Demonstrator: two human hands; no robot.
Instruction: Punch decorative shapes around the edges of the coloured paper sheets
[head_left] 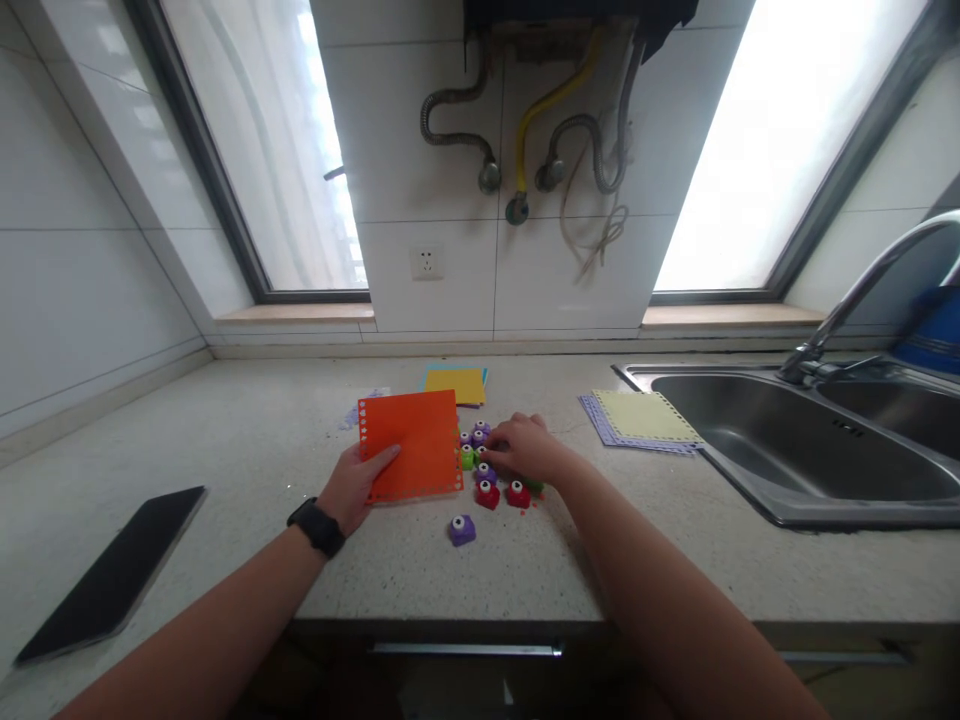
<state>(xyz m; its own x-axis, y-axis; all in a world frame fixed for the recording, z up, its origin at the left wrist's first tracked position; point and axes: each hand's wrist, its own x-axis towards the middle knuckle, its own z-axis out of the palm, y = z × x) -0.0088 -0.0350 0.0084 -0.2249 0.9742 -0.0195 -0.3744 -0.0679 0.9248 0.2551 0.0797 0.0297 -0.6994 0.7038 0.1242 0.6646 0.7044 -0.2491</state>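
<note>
My left hand [360, 485] grips a sheet of orange paper [412, 445] by its left side, thumb on top. Small shapes are punched along the sheet's left and right edges. Just right of the paper, my right hand [521, 447] reaches into a cluster of small craft paper punches, its curled fingertips on a green paper punch [481, 456] that they partly cover. Another green punch [467, 458] sits beside it. Purple punches [481, 432] stand behind, and red punches [487, 494] in front. A single purple punch [462, 530] lies nearer to me.
Yellow and blue paper [456, 384] lies at the back. Pale yellow and lilac punched sheets [645, 415] rest by the steel sink [795, 510]. A dark flat slab [112, 570] lies at left. Red paper bits [534, 503] are scattered near the red punches.
</note>
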